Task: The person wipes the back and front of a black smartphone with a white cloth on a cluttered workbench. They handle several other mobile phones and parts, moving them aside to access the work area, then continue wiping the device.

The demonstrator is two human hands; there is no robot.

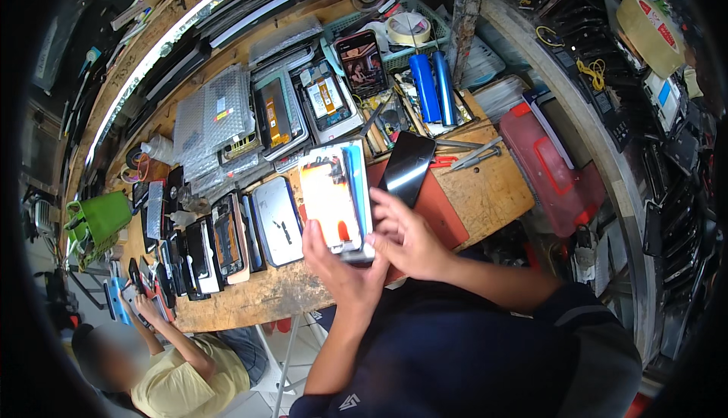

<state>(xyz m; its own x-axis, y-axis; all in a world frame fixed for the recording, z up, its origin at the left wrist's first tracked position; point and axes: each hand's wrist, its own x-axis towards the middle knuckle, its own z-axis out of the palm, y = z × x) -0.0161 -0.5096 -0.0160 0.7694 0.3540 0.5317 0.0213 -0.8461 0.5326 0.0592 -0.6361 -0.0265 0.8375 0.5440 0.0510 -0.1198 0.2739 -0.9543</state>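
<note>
One scuffed wooden desk (254,295) crosses the cluttered workshop, another person (189,378) at its left. At the back, a green basket (398,60) holds a tape roll (415,38). Above the front edge, the left hand (346,275) grips a glaring device (329,194); the right hand's (413,237) parted fingers meet its right side.

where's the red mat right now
In the head view, the red mat lies on the wooden bench, right of centre, partly covered by the glossy black panel and near the right hand.

The left hand (345,270) grips, the right hand (410,238) half-curled beside it.
</note>
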